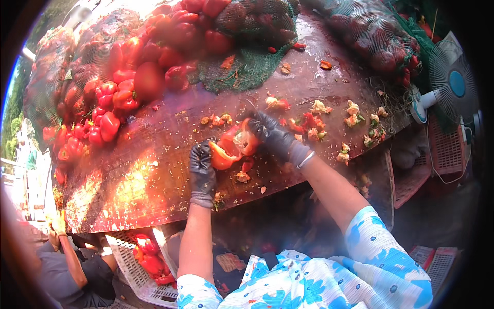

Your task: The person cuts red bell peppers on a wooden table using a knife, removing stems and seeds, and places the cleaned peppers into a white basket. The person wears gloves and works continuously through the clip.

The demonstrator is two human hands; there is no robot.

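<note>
A red bell pepper (230, 146), split open so that its hollow inside and pale core show, is held between my two gloved hands above the wooden table (173, 154). My left hand (203, 164), in a dark glove, grips the orange-red cut edge at its left. At the right part of the pepper is my right hand (268, 129), also gloved, its fingers closed around something dark and thin that I cannot make out clearly. Cut-out pepper cores with seeds (310, 125) lie about the hands.
Whole red peppers (110, 125) are heaped at the back left. Filled mesh sacks (370, 42) lie at the back. An electric fan (457, 83) stands at the right. A white plastic crate (135, 274) with peppers sits below the front edge, beside another person (73, 266) at the left.
</note>
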